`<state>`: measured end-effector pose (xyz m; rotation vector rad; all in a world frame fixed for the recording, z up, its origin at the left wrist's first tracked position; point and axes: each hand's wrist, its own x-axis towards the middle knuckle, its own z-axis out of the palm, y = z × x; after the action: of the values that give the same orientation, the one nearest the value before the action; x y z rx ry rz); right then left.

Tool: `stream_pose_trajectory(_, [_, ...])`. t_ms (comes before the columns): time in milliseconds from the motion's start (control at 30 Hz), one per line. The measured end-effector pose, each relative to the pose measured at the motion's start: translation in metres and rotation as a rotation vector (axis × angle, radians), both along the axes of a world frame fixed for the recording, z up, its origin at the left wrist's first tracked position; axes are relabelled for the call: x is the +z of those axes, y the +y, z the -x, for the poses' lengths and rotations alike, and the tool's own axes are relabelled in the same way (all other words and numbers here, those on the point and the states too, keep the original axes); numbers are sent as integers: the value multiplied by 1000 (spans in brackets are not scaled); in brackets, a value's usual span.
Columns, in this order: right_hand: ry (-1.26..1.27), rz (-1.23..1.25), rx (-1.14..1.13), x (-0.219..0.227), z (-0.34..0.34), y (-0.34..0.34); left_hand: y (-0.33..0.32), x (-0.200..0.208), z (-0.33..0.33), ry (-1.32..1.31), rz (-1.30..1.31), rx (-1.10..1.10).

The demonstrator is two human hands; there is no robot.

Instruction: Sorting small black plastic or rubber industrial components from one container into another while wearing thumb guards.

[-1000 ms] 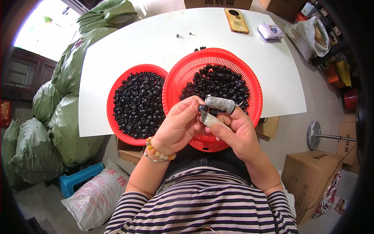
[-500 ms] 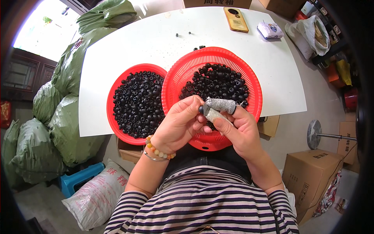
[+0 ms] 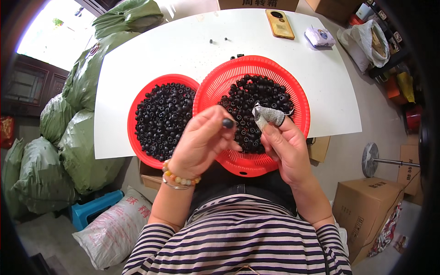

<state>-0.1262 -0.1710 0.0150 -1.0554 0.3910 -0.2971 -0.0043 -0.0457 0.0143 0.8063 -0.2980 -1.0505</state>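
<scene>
My left hand, with a beaded bracelet and a bangle at its wrist, pinches a small round black plastic piece between thumb and finger. It hovers over the near left rim of the red plastic colander, which is partly filled with similar black pieces. To its right, my right hand is closed above the colander. Grey fabric finger covers wrap its index finger and thumb, and their tips press together. Whatever they may hold is too small to make out.
A red basin heaped with black pieces adjoins the colander on the white table. A phone, a tissue pack and a few loose black bits lie farther back. Green sacks stand left; a cardboard box stands right.
My hands have drawn apart. The left has moved slightly left with the black piece between its fingers; the right has shifted right, its covered fingertips now away from the piece.
</scene>
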Motion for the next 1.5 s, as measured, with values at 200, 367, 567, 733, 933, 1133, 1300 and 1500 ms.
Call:
stream_pose_trajectory(200, [10, 7, 19, -3, 1, -4, 47, 2, -36, -608, -386, 376])
stream_pose_trajectory(367, [31, -47, 31, 3, -1, -2, 72, -9, -56, -1094, -795, 427])
stream_pose_trajectory(567, [37, -16, 22, -7, -1, -3, 29, 3, -32, -1569, -528, 401])
stream_pose_trajectory(733, [29, -37, 44, -5, 2, -5, -4, 5, -22, -1829, -485, -108])
stream_pose_trajectory(933, [14, -74, 22, -5, 1, -5, -23, -16, -23, -2007, -800, -401])
stream_pose_trajectory(1133, [19, -93, 27, -4, 0, -6, -22, -14, -22, -1924, -753, -398])
stream_pose_trajectory(1300, [12, -98, 24, -2, 1, -5, -21, -16, -24, -1887, -674, -403])
stream_pose_trajectory(1500, [9, -61, 34, -1, 2, -5, -22, 16, -24, -1445, -396, -359])
